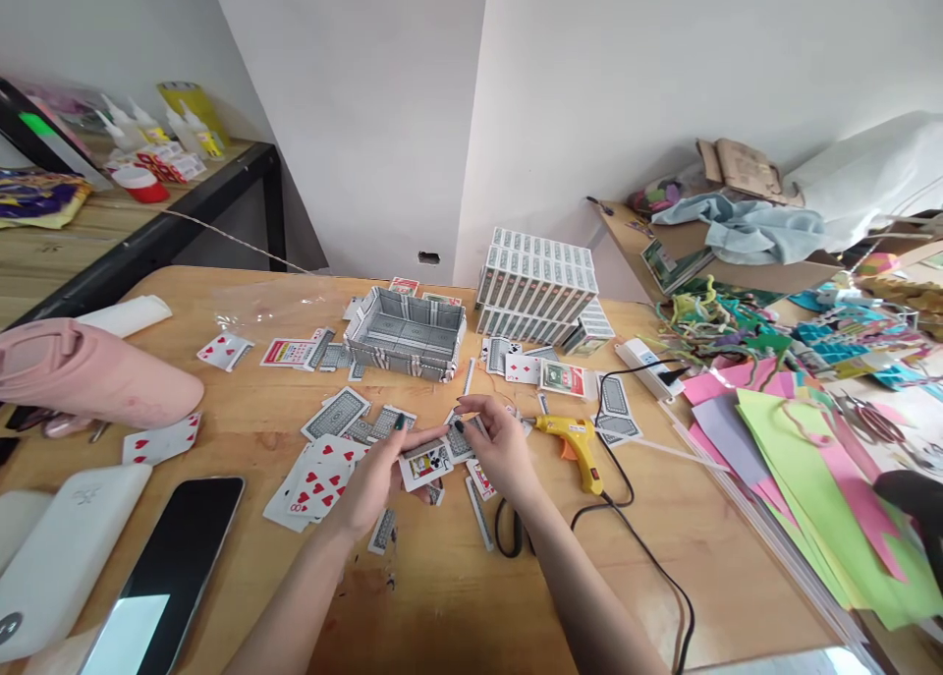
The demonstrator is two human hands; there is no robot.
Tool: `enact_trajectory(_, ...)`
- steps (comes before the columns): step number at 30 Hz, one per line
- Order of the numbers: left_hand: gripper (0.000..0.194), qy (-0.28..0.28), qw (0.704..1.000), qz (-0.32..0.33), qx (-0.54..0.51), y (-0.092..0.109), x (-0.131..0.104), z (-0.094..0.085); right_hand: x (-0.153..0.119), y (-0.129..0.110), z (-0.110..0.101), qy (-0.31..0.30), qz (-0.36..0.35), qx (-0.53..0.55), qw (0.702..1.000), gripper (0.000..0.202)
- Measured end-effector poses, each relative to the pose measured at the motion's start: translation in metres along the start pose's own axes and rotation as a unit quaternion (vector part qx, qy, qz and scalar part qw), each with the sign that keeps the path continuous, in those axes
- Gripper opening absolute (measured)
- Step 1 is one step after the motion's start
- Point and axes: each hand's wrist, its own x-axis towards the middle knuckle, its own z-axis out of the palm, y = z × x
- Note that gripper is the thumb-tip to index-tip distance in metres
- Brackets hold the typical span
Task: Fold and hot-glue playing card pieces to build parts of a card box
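Near the middle of the wooden table, my left hand (379,474) is closed on a small face card (425,466), its picture side turned up. My right hand (495,444) is bent just to the right of it, thumb and fingers drawn together near the card's upper edge; whatever lies between its fingertips is too small to make out. Patterned card backs lie under and behind the fingers. Beyond the hands stands an open box made of cards (407,333). A yellow glue gun (579,444) lies to the right of my right hand.
Stacked card packs (537,282) stand at the back. Left are a pink bottle (110,375), a black phone (166,577) and a white power bank (70,547). A power strip (649,368), coloured paper (803,488) and the glue gun's black cable lie right. Loose cards (324,478) surround the hands.
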Motion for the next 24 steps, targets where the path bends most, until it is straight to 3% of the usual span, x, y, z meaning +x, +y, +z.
enact_trajectory(3,0.048,0.057,0.995,0.015,0.075,-0.001,0.005,0.003,-0.001,-0.004,0.000,0.001,-0.038,-0.023,0.999,0.031)
enact_trajectory(8,0.046,0.025,0.992,0.004,0.125,-0.006,0.010,0.005,-0.003,-0.012,-0.002,-0.054,-0.089,-0.058,0.993,0.042)
enact_trajectory(12,0.034,0.059,0.987,0.021,0.147,-0.013,0.014,0.010,-0.002,-0.015,-0.001,-0.101,-0.103,-0.059,0.988,0.050)
enact_trajectory(15,0.031,0.071,0.988,0.016,0.138,-0.016,0.018,0.017,0.001,-0.014,0.001,-0.089,-0.074,-0.047,0.992,0.045)
enact_trajectory(18,0.029,0.091,0.993,0.005,0.069,-0.017,0.021,0.022,0.002,-0.011,0.000,-0.030,-0.018,-0.002,0.999,0.030)
enact_trajectory(21,0.031,0.132,0.991,-0.002,0.002,-0.017,0.024,0.024,-0.004,-0.007,-0.005,0.017,0.044,0.054,0.997,0.031)
enact_trajectory(24,0.035,0.138,0.990,0.001,-0.039,-0.018,0.026,0.025,-0.012,-0.005,-0.009,-0.005,0.075,0.081,0.994,0.037)
